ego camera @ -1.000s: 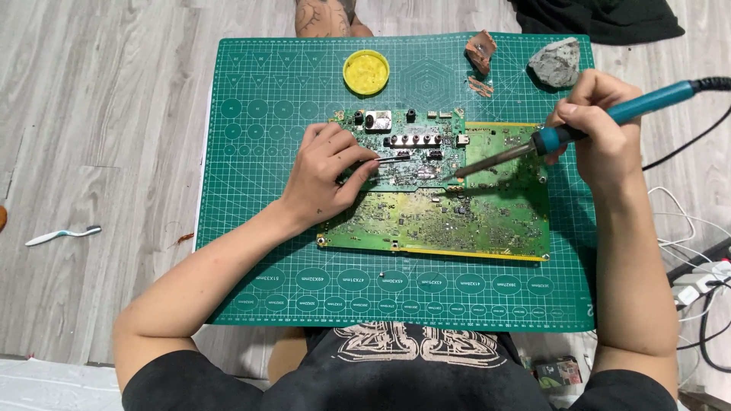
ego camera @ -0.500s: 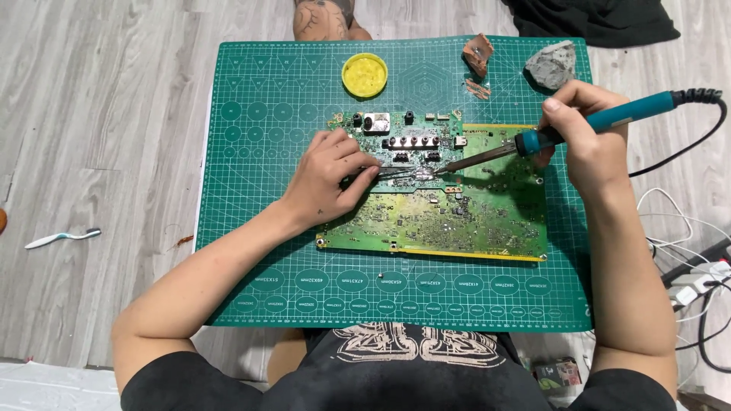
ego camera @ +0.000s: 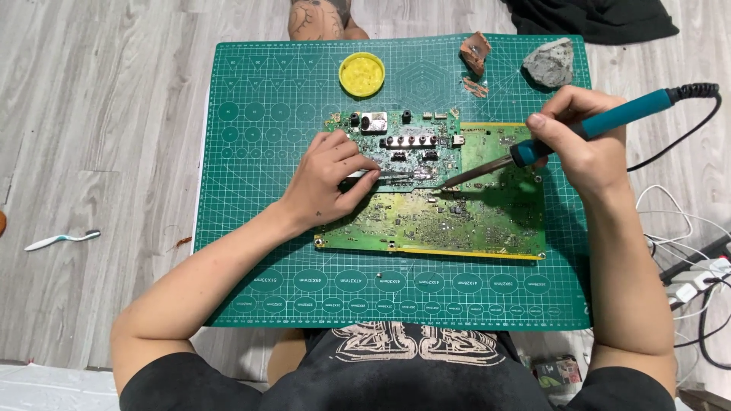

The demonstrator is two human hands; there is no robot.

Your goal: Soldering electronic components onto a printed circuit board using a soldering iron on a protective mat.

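A green circuit board [ego camera: 472, 217] lies on a green cutting mat [ego camera: 259, 137]. My left hand [ego camera: 327, 183] rests on the board's left part and grips metal tweezers [ego camera: 396, 175] whose tips point right toward the board's middle. My right hand [ego camera: 579, 141] holds a soldering iron [ego camera: 609, 118] with a teal handle. Its metal tip slants down-left and touches the board just right of the tweezers' tips.
A round yellow tin [ego camera: 362, 74] sits at the mat's far edge. A brown scrap [ego camera: 475, 52] and a grey lump [ego camera: 550, 63] lie at the far right. White cables and a power strip [ego camera: 689, 281] are on the floor at right, a toothbrush [ego camera: 61, 240] at left.
The soldering iron's tip has slid left along the board toward the tweezers' tips. My left hand has stayed in place.
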